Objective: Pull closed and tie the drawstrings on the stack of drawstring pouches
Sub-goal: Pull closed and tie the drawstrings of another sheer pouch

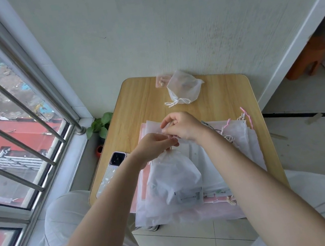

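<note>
A white translucent drawstring pouch [172, 180] lies on top of a flat stack of white and pink pouches [243, 148] on the small wooden table [143, 98]. Its mouth is gathered tight under my hands. My left hand [152, 148] pinches the drawstring at the gathered neck. My right hand [181, 127] pinches the string just above and beyond it, fingers curled. The string itself is mostly hidden between my fingers. A tied white pouch [183, 88] sits apart at the table's far edge.
A phone [112, 172] lies at the table's left edge. A small pink item [161, 82] rests by the wall. A potted plant [100, 128] stands on the floor left of the table, beside a barred window. My knees are under the table's near edge.
</note>
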Available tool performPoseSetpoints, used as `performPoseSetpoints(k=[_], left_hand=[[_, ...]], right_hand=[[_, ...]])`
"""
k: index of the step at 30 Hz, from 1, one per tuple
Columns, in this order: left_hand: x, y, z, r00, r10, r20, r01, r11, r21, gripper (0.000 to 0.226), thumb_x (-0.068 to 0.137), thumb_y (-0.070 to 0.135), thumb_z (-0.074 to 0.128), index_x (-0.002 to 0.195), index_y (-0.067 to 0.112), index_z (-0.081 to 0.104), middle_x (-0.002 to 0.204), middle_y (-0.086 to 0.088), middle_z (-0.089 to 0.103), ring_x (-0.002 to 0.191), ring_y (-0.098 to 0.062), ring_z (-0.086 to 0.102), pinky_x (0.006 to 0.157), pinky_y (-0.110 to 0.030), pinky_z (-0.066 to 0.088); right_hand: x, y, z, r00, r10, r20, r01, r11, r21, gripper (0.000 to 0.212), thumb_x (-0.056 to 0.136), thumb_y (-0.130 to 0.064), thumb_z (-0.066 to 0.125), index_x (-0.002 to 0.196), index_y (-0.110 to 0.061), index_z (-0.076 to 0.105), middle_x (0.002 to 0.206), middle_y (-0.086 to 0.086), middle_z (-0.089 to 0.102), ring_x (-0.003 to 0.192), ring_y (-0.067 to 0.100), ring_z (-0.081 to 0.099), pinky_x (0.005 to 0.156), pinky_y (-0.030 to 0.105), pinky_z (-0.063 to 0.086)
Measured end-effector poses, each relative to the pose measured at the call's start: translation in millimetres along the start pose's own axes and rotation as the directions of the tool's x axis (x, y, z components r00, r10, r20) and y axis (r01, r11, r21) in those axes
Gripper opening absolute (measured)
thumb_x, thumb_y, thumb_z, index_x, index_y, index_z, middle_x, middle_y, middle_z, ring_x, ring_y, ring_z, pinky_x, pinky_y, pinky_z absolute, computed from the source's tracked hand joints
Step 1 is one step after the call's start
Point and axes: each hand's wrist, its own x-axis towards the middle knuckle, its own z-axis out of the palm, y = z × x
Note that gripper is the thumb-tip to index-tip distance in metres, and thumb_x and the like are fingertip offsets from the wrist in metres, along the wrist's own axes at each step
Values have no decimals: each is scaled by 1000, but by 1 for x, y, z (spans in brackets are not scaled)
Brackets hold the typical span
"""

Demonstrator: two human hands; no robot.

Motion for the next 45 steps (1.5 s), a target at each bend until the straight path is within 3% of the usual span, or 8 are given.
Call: performPoseSetpoints(k=[7,12,18,23,27,31,36,45], left_hand=[[3,-7,-2,1000,-10,5,10,996,-91,31,99,30,53,96,10,76,67,6,58,53,-8,38,51,-20,28],[6,-4,-4,999,-39,14,41,971,-237,31,100,20,45,88,4,68,70,-1,61,55,-12,41,51,-25,28],[11,-8,-1,998,-52,20,55,980,-191,27,98,19,48,83,6,67,62,4,60,54,-10,42,51,-22,31],[10,-10,0,1000,20,-23,-23,990,-140,25,96,15,58,73,9,66,55,12,59,53,-7,41,51,-19,33],[14,-12,0,996,28,-88,-42,986,-164,18,93,11,62,83,-1,69,83,1,70,54,-8,43,49,-18,35],[15,-12,3,994,58,-95,-77,973,-216,8,90,5,65,86,-1,63,70,4,67,50,-6,43,47,-15,35],[12,-6,2,972,77,-222,-112,982,-150,17,81,14,78,82,8,63,63,-1,66,49,-1,54,49,-9,39],[13,1,-5,985,20,-173,-18,1000,11,6,80,17,79,85,14,78,69,9,70,57,6,57,55,-6,41]], right_hand=[[0,6,-1,974,-112,-195,182,902,392,44,88,-21,68,121,-45,52,126,-9,60,105,5,60,81,27,52],[-11,26,0,997,-57,-52,65,983,172,14,83,-7,72,97,-12,72,95,6,74,79,10,67,73,19,51],[-8,37,1,990,-74,-117,77,997,26,13,79,-5,76,76,-16,70,76,-1,73,75,11,68,80,28,57],[-8,35,-7,999,-23,46,29,992,-125,12,93,-8,62,83,-14,62,76,-1,64,72,13,61,78,29,54],[-9,37,-14,994,36,108,-14,980,-197,1,93,-12,61,94,-12,61,83,1,64,77,15,59,86,38,52],[-12,33,-10,996,-25,83,28,999,-31,25,78,-15,75,86,-20,52,94,5,70,85,20,66,84,33,51],[-10,33,-3,998,-59,-10,58,995,-82,29,76,-4,78,74,-15,51,54,-16,60,49,-5,49,54,12,39],[-11,31,3,988,-119,-96,95,971,-221,21,79,-6,71,76,-17,53,62,0,67,49,1,51,48,16,36]])
